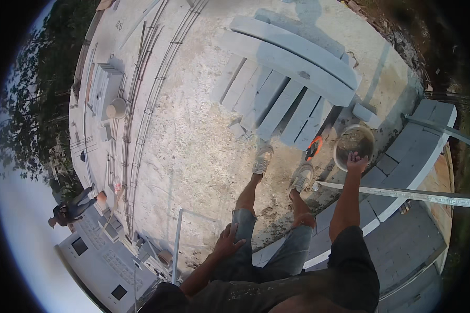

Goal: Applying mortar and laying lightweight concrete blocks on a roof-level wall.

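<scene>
The right hand (357, 162) is at the near side of a round bucket (372, 136), its curled fingers over the opening; whether that grip is apart or clamped on something, I cannot tell. The bucket stands on the pale concrete floor (188, 130), to the right of the person's shoes (301, 178), with dark, wet-looking stuff inside. The left hand (227, 241) rests on the left leg of the denim shorts (244, 235), its grip apart, fingers loosely spread and thumb out.

A small grey block (366, 115) lies just beyond the bucket. An orange-and-black object (314, 148) sits near the bucket's left side, by the end of a row of grey blocks (280, 107). Two long blocks (297, 62) lie across that row. A straight metal bar (402, 193) crosses the low block wall (420, 138) on the right.
</scene>
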Tool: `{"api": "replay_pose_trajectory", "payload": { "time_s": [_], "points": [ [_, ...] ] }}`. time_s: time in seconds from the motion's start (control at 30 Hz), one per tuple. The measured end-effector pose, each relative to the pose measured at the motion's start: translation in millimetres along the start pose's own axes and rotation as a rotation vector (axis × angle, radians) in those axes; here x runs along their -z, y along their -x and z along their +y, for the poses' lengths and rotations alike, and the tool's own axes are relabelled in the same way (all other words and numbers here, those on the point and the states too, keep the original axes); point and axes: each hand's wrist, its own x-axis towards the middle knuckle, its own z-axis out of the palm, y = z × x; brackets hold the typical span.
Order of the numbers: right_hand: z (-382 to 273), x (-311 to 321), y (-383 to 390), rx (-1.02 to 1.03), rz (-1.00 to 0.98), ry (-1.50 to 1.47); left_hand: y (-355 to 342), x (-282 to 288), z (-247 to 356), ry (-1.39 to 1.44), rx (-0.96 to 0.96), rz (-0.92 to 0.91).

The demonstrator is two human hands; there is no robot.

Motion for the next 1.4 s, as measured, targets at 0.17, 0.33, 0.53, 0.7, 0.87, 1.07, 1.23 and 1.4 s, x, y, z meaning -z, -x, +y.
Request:
{"api": "replay_pose_trajectory", "payload": {
  "time_s": [0.17, 0.33, 0.53, 0.7, 0.87, 1.07, 1.23, 1.4],
  "points": [
    [-9, 55, 96, -0.041, -0.208, 0.548, 83, -7, 63, -0.299, -0.104, -0.153],
    [20, 38, 211, -0.05, -0.518, 1.206, 108, 29, 86, 1.401, -0.128, -0.411],
    [117, 63, 441, -0.017, -0.979, 1.771, 78, 67, -20, 1.285, -0.174, 0.653],
    [223, 132, 581, -0.101, -1.289, 2.083, 148, 91, -104, 1.105, -0.462, 0.684],
    [336, 185, 680, -0.356, -1.432, 2.064, 142, 61, -189, 1.588, -0.566, 0.628],
    [458, 273, 773, -0.329, -1.811, 2.474, 178, 83, -334, 1.117, -0.07, 0.984],
    [593, 287, 855, -0.455, -2.391, 2.595, 175, 70, -450, 2.066, 0.326, 1.482],
    [716, 228, 879, -0.143, -2.313, 2.616, 178, 57, -528, 2.32, 0.749, 1.653]
  ]
}}
